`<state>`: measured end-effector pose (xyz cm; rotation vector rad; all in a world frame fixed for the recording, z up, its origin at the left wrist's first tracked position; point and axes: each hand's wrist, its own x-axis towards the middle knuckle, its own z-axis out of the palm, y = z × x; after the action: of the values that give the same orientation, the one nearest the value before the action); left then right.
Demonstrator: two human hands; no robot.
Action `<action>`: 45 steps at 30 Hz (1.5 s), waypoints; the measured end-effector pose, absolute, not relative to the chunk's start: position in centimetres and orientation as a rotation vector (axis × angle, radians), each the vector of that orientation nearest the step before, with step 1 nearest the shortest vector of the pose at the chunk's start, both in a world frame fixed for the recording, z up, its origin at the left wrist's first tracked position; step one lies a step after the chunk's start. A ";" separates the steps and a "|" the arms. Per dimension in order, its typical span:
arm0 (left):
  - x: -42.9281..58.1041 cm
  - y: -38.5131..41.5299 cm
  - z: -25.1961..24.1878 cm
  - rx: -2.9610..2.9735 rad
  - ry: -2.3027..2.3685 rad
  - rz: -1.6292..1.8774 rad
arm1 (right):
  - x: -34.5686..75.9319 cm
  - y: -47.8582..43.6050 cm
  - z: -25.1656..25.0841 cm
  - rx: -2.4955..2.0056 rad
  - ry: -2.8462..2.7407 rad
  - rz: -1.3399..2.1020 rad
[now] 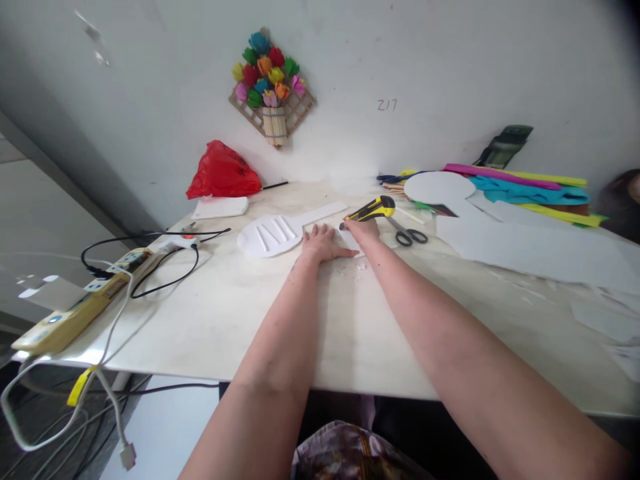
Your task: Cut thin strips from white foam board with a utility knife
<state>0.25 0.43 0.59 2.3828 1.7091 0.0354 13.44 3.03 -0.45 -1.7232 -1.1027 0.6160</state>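
Observation:
My right hand is closed around a yellow and black utility knife, whose blade end points down to the left. Under it lies a small white sheet; the blade itself is too small to make out. My left hand rests flat with its fingers spread, its thumb reaching along the sheet towards my right hand. Left of it lies a white paddle-shaped cutout with raised white strips on its round end. Black-handled scissors lie just right of my right hand. Small white scraps are scattered below.
Large white sheets and coloured strips are piled at the right. A red plastic bag and a white pad sit back left. A power strip with cables occupies the left edge. A flower decoration hangs on the wall.

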 end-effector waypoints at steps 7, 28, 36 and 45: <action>0.5 0.4 0.9 2.391 1.729 0.025 | 13.0 3.0 -0.4 -1.739 -1.064 0.581; 0.5 0.2 0.6 2.448 1.673 0.038 | 13.0 2.9 -0.7 -1.738 -0.954 0.620; 0.5 -0.1 0.8 2.433 1.678 0.039 | 13.0 3.0 -0.8 -1.728 -0.953 0.615; 0.5 0.2 0.7 2.435 1.687 0.034 | 13.1 3.2 -1.1 -1.678 -0.943 0.625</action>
<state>0.47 0.17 0.70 2.4352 1.6873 0.0340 13.07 3.16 -1.15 -1.6777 -0.9431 0.6251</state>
